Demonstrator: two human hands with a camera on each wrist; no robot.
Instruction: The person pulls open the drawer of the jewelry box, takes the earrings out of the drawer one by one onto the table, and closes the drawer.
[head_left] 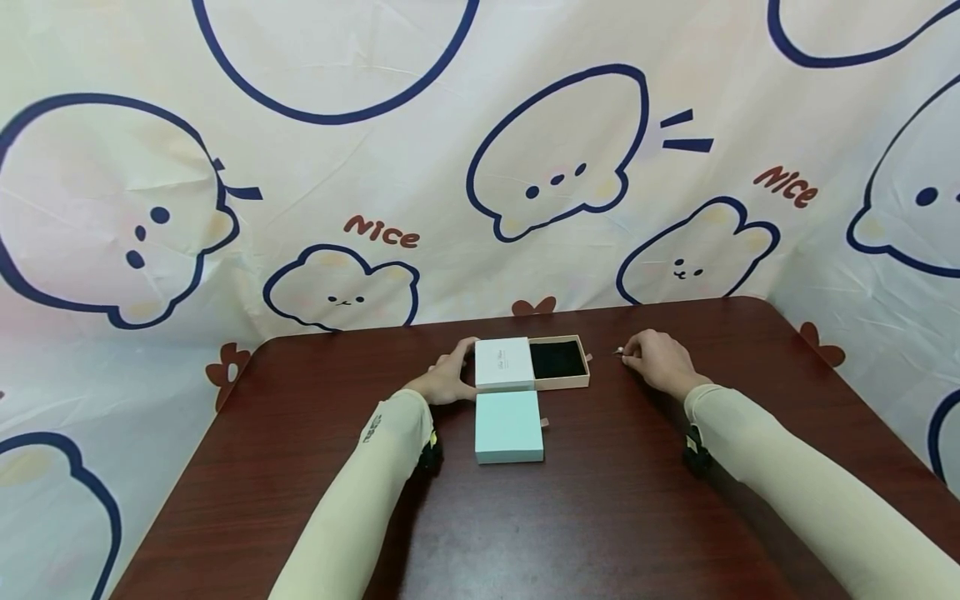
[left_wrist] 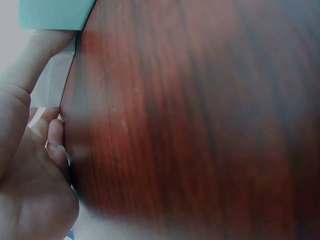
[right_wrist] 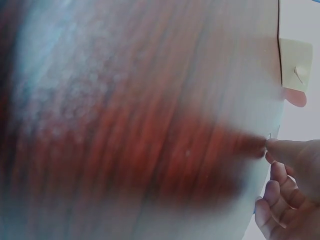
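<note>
A white sleeve box (head_left: 502, 363) with small lettering lies toward the far side of the table. Its drawer (head_left: 582, 383), lined with a dark pad (head_left: 557, 360), is slid out to the right. My left hand (head_left: 444, 379) grips the sleeve from its left, thumb at the near corner, fingers round the far one. In the left wrist view the thumb lies along the box's white side (left_wrist: 54, 80). To the right of the drawer, my right hand (head_left: 660, 360) pinches a tiny shiny piece (head_left: 619, 351) with a pale spot, low over the table; its kind is too small to tell.
A closed mint-green box (head_left: 509, 427) with a small ribbon tab (head_left: 545, 423) lies directly in front of the white one. The dark wood table (head_left: 592, 517) ends at a hanging cloth (head_left: 450, 167) printed with cartoon figures, behind and on both sides.
</note>
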